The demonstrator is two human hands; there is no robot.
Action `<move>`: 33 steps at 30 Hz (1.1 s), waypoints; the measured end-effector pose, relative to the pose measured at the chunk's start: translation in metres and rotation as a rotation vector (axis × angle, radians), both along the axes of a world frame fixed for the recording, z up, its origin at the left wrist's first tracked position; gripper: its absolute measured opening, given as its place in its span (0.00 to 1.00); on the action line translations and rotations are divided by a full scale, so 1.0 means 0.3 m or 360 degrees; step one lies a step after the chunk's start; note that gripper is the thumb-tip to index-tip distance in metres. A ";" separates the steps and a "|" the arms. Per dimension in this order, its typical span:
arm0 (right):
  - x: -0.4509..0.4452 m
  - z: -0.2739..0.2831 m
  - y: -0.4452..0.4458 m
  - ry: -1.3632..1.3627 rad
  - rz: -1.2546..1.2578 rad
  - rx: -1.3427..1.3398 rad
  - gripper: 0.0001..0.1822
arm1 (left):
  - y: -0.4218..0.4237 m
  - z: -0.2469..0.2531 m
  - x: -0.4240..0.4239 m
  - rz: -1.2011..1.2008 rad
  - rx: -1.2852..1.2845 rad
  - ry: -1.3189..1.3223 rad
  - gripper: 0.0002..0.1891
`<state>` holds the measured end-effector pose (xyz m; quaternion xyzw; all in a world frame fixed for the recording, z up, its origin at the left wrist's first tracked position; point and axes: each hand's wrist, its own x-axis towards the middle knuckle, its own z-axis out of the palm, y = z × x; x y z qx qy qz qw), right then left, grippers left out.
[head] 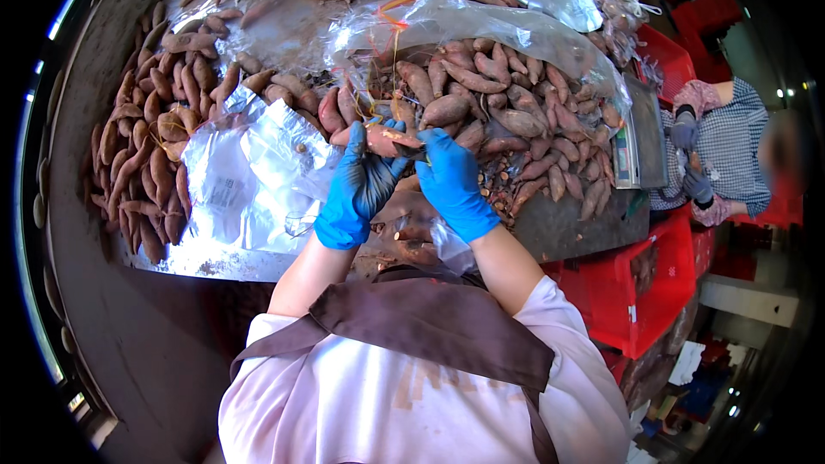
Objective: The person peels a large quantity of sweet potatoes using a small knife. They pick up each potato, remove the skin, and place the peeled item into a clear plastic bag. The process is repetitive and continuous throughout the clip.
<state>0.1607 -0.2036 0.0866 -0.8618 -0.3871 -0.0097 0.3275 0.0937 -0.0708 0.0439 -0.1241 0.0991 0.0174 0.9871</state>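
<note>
My left hand [361,190], in a blue disposable glove, grips a reddish sweet potato [388,140] that has pale patches where the skin is gone. In my right hand [453,177], gloved the same way, is a small dark tool [414,152], apparently a knife, mostly hidden by the fingers; its tip is against or very near the sweet potato's right end. Just beyond both hands, a heap of sweet potatoes [515,119] spills from a clear plastic bag [467,20]. Cut ends and scraps [493,183] lie by my right hand.
More sweet potatoes [151,142] are piled at the left beside a silvery plastic bag [248,174]. A weighing scale [646,135] stands at the table's right edge, near a red crate [657,290]. Across there, a person in grey gloves [696,183] handles something small.
</note>
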 end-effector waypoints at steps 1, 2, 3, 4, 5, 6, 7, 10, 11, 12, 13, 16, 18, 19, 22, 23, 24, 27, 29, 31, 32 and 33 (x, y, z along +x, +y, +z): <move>0.003 -0.001 0.008 0.0006 -0.0024 0.0042 0.13 | 0.008 -0.026 -0.007 -0.0011 -0.0081 -0.0117 0.22; 0.018 -0.025 0.018 0.0106 -0.0056 0.0011 0.10 | 0.024 -0.078 -0.016 -0.0021 -0.0163 -0.0232 0.22; 0.050 -0.072 0.014 0.0202 -0.0091 -0.0023 0.08 | 0.020 -0.104 -0.021 -0.0033 -0.0251 -0.0350 0.22; 0.118 -0.178 -0.020 0.0641 -0.0237 -0.0064 0.05 | 0.010 0.005 -0.037 -0.0030 -0.0103 0.0124 0.21; 0.130 -0.205 -0.050 0.0590 -0.0304 0.0035 0.07 | 0.033 0.023 -0.055 -0.0080 0.0074 0.0004 0.20; 0.138 -0.190 -0.077 0.0757 -0.0285 0.0099 0.08 | 0.055 0.068 -0.058 0.0018 0.0321 0.0049 0.20; 0.125 -0.177 -0.109 0.0941 -0.0268 0.0161 0.08 | 0.077 0.098 -0.073 0.0112 0.0566 0.0113 0.19; 0.119 -0.223 -0.208 0.1115 -0.0426 0.0278 0.09 | 0.192 0.058 -0.064 0.0445 0.1431 0.0404 0.18; 0.123 -0.221 -0.239 0.1201 -0.0423 0.0371 0.09 | 0.200 0.046 -0.065 0.0512 0.1602 0.0507 0.18; 0.133 -0.249 -0.275 0.1206 -0.0457 0.0463 0.08 | 0.198 0.050 -0.067 0.0492 0.1693 0.0483 0.17; 0.137 -0.258 -0.303 0.1212 -0.0495 0.0550 0.08 | 0.193 0.051 -0.071 0.0469 0.1779 0.0462 0.17; 0.180 -0.248 -0.401 0.1280 -0.0805 0.0793 0.07 | 0.185 0.015 -0.096 0.0340 0.1970 0.0424 0.15; 0.209 -0.264 -0.443 0.1219 -0.0923 0.0818 0.07 | 0.189 -0.007 -0.090 0.0319 0.1728 0.0457 0.15; 0.208 -0.262 -0.449 0.1228 -0.0929 0.0819 0.07 | 0.191 -0.015 -0.084 0.0309 0.1608 0.0475 0.15; 0.125 -0.219 -0.384 0.1413 -0.0820 0.0568 0.08 | 0.178 0.010 -0.053 0.0287 0.1574 0.0402 0.13; 0.096 -0.310 -0.371 0.1249 -0.0614 0.0692 0.08 | 0.169 0.020 -0.042 0.0266 0.1634 0.0368 0.13; 0.069 -0.313 -0.349 0.1318 -0.0542 0.0426 0.07 | 0.163 0.011 -0.038 0.0124 0.1669 0.0370 0.14; -0.014 -0.369 -0.288 0.0809 -0.0452 0.0332 0.09 | 0.075 0.020 -0.014 -0.0186 0.2045 0.0274 0.15; 0.005 -0.352 -0.291 0.1129 -0.0538 0.0441 0.08 | 0.042 -0.019 -0.021 -0.0554 0.2231 0.0192 0.19; 0.044 -0.358 -0.334 0.1105 -0.0539 0.0609 0.08 | 0.011 -0.077 -0.054 -0.0654 0.2260 0.0136 0.19; 0.061 -0.342 -0.361 0.1216 -0.0644 0.0623 0.07 | 0.010 -0.115 -0.074 -0.0709 0.2389 0.0143 0.19; 0.077 -0.351 -0.396 0.1110 -0.0640 0.0637 0.07 | 0.012 -0.143 -0.092 -0.0764 0.2519 0.0147 0.18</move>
